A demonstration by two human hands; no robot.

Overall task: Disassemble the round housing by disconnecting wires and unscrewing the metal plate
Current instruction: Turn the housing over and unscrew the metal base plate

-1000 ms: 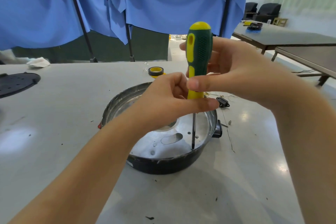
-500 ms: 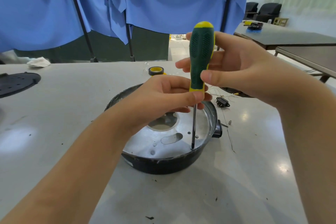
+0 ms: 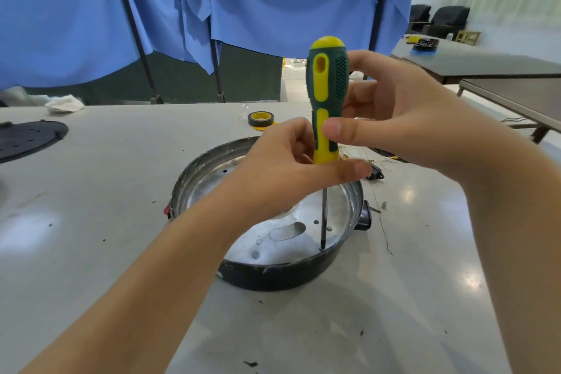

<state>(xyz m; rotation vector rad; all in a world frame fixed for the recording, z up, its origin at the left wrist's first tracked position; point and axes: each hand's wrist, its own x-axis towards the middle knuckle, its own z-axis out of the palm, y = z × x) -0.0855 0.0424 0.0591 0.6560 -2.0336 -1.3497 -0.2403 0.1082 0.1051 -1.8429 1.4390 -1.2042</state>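
Head view: at frame centre a round housing [image 3: 273, 276] sits on a grey table [image 3: 121, 191], its black wall ringing a silver metal plate [image 3: 285, 240] with several holes. A screwdriver [image 3: 327, 100] stands upright over it, the tip set on the plate near the lower-right rim. The left hand [image 3: 282, 179] pinches the yellow base of the handle, thumb across the front. The right hand [image 3: 403, 121] grasps the green-and-yellow handle higher up, thumb in front and fingers behind (both hands are curled round the tool). Loose wires [image 3: 364, 155] lie just behind the housing, right of centre. A tape roll [image 3: 261, 119] rests further back. A black disc [image 3: 27, 136] lies at the left edge, and blue cloth [image 3: 273, 3] hangs along the top.
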